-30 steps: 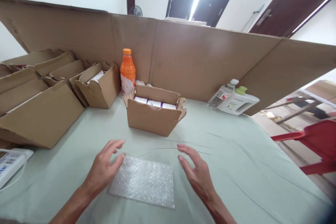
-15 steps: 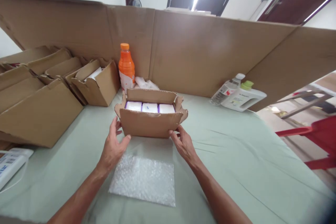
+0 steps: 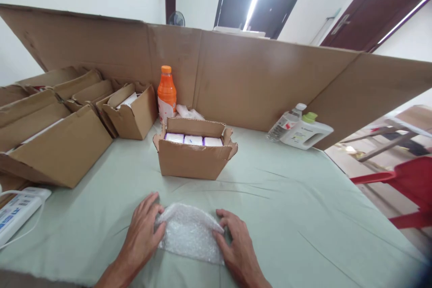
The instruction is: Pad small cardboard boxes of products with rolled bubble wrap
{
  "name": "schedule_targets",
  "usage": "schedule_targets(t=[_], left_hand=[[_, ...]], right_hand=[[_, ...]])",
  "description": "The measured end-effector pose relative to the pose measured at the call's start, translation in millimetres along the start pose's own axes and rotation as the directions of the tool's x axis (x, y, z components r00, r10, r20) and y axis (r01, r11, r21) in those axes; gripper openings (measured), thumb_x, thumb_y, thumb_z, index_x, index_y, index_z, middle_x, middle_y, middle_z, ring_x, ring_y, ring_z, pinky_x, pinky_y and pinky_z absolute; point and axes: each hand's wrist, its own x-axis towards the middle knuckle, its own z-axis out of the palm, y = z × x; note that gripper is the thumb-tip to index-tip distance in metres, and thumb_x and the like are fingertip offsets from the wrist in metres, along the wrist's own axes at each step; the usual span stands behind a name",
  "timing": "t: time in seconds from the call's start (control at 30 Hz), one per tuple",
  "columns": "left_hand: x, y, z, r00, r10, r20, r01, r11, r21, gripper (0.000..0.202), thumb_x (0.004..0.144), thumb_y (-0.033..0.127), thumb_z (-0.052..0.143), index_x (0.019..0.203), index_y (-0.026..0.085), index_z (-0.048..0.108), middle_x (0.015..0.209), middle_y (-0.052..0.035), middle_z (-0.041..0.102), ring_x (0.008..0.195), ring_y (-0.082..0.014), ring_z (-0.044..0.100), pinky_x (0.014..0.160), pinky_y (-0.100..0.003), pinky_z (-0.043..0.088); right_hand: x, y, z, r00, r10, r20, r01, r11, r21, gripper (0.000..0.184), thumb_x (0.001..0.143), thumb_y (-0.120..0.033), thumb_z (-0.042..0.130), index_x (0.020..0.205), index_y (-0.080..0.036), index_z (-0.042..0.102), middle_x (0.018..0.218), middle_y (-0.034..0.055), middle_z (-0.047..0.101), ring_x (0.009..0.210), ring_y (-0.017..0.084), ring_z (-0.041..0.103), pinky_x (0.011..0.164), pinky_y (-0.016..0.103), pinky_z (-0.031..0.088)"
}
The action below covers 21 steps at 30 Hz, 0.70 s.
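Observation:
My left hand (image 3: 143,231) and my right hand (image 3: 238,245) grip the two far corners of a clear bubble-wrap sheet (image 3: 191,234) that lies on the pale green tablecloth (image 3: 297,216). The far edge of the sheet is lifted and curled toward me. Beyond it stands an open cardboard box (image 3: 194,155) holding three white packages with purple edges (image 3: 193,139).
A tall cardboard screen (image 3: 256,76) runs along the back of the table. Several cardboard boxes (image 3: 57,139) are stacked at the left. An orange bottle (image 3: 166,99) stands behind the open box. A clear bottle and white jug (image 3: 300,128) lie at right. A white device (image 3: 18,211) sits at left.
Both hands left the open box, drew back toward me and took hold of the bubble wrap's far corners, which now curl up. The box sits squarer to me than a second ago.

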Motion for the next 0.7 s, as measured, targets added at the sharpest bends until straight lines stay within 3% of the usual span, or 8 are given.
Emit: schedule_targets(t=[0.13,0.23,0.3,0.4,0.5,0.57,0.63,0.7], left_hand=[[-7,8,-2.7,0.959,-0.247,0.139,0.281,0.888,-0.365,0.052,0.084,0.033,0.056,0.134,0.021,0.050,0.110,-0.0094,0.067,0.096,-0.0241,0.068,0.090,-0.042,0.053],[-10,1,-1.9,0.900,-0.355,0.253,0.436,0.714,-0.548,0.083,0.085,0.041,0.058,0.156,0.019,0.020,0.117,-0.0109,0.064,0.080,-0.0163,0.067,0.082,-0.034,0.054],[-10,-6,0.6,0.893,-0.334,0.300,0.449,0.668,-0.594,0.081,0.085,0.043,0.059,0.156,0.020,0.026,0.124,-0.0120,0.063,0.081,-0.0148,0.066,0.083,-0.031,0.053],[-9,-8,4.9,0.909,-0.263,0.325,0.408,0.722,-0.559,0.055,0.084,0.040,0.060,0.133,0.017,0.059,0.108,-0.0081,0.071,0.085,-0.0182,0.068,0.078,-0.028,0.053],[-6,6,-2.0,0.966,-0.138,0.219,0.225,0.867,-0.445,0.027,0.089,0.033,0.053,0.098,0.018,0.074,0.079,-0.0033,0.073,0.070,-0.0171,0.068,0.062,-0.024,0.053],[1,24,-20.0,0.994,0.107,0.009,-0.097,0.934,-0.344,0.021,0.090,0.025,0.053,0.091,0.020,0.074,0.076,-0.0021,0.073,0.066,-0.0151,0.068,0.061,-0.022,0.054],[17,47,-47.9,0.873,0.423,-0.242,-0.464,0.874,-0.143,0.021,0.088,0.017,0.059,0.103,0.022,0.073,0.086,-0.0032,0.075,0.078,-0.0157,0.070,0.074,-0.023,0.056],[45,68,-79.2,0.707,0.584,-0.400,-0.600,0.794,0.100,0.033,0.085,0.011,0.063,0.117,0.019,0.067,0.097,-0.0077,0.074,0.092,-0.0184,0.069,0.086,-0.027,0.054]], right_hand=[[10,-3,-8,0.964,0.258,0.064,-0.266,0.922,0.282,0.031,0.090,-0.046,0.056,0.109,-0.022,0.059,0.089,0.0076,0.072,0.077,0.024,0.069,0.069,0.036,0.055],[10,1,-17,0.929,0.353,0.113,-0.366,0.827,0.428,0.068,0.089,-0.054,0.057,0.145,-0.019,0.042,0.105,0.0108,0.072,0.078,0.021,0.070,0.075,0.035,0.056],[6,4,-23,0.931,0.338,0.141,-0.364,0.812,0.456,0.073,0.088,-0.057,0.059,0.149,-0.022,0.042,0.119,0.0126,0.070,0.088,0.022,0.072,0.085,0.037,0.056],[-1,5,-29,0.948,0.185,0.259,-0.271,0.897,0.350,0.051,0.084,-0.058,0.064,0.124,-0.027,0.070,0.121,0.0099,0.072,0.105,0.028,0.069,0.094,0.039,0.055],[0,-2,-36,0.962,0.102,0.255,-0.147,0.975,0.166,0.034,0.086,-0.052,0.064,0.106,-0.029,0.079,0.113,0.0076,0.076,0.111,0.031,0.069,0.098,0.041,0.054],[10,-15,-48,0.991,0.009,0.133,-0.021,0.996,0.089,0.029,0.089,-0.046,0.063,0.107,-0.030,0.078,0.110,0.0062,0.077,0.110,0.029,0.070,0.099,0.041,0.055],[30,-35,-68,0.987,-0.162,-0.014,0.163,0.986,0.046,0.026,0.090,-0.038,0.063,0.113,-0.030,0.075,0.112,0.0049,0.077,0.109,0.026,0.070,0.097,0.037,0.056],[63,-58,-93,0.934,-0.310,-0.176,0.315,0.949,0.003,0.030,0.091,-0.031,0.062,0.120,-0.029,0.070,0.117,0.0049,0.075,0.110,0.023,0.069,0.095,0.033,0.056]])
